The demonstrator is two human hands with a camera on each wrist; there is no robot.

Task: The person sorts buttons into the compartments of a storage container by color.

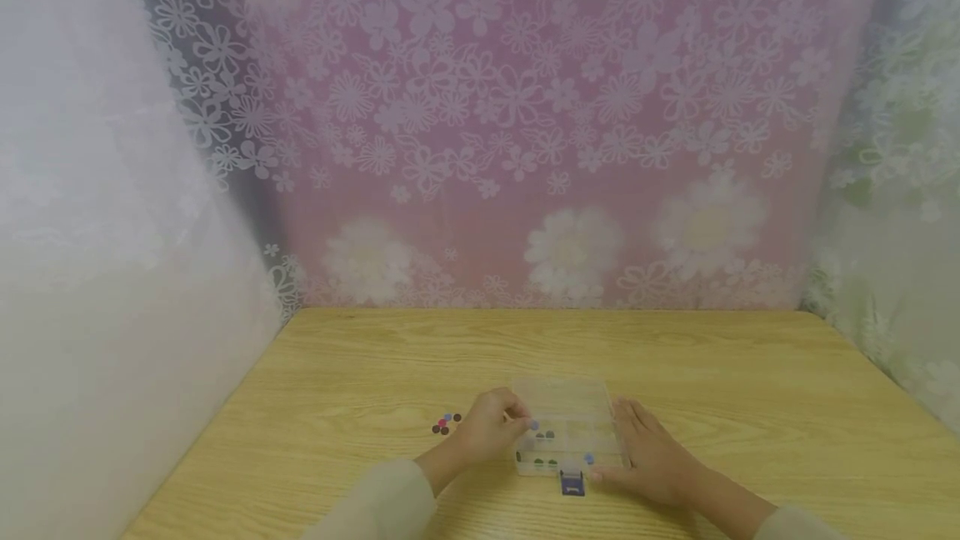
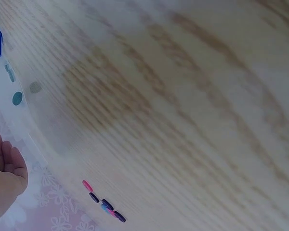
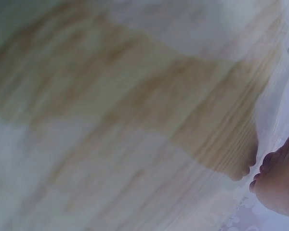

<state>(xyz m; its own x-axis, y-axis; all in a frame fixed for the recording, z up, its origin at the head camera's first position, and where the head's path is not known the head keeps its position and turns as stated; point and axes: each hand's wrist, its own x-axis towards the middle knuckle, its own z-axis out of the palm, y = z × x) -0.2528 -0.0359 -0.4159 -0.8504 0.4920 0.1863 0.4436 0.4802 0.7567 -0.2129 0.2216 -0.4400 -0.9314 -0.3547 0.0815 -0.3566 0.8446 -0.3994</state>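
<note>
Though small, a round blue disc (image 1: 534, 425)

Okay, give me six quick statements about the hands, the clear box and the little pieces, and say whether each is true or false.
1. The left hand holds a blue piece at the clear box. True.
2. The box has no pieces in it. False: dark green pieces lie inside.
3. A pink piece lies among the loose pieces on the table. True.
4. The loose pieces lie right of the box. False: they lie left of it.
5. A dark blue latch is at the box's near edge. True.
6. Both hands are left of the box. False: the right hand is at its right side.
</note>
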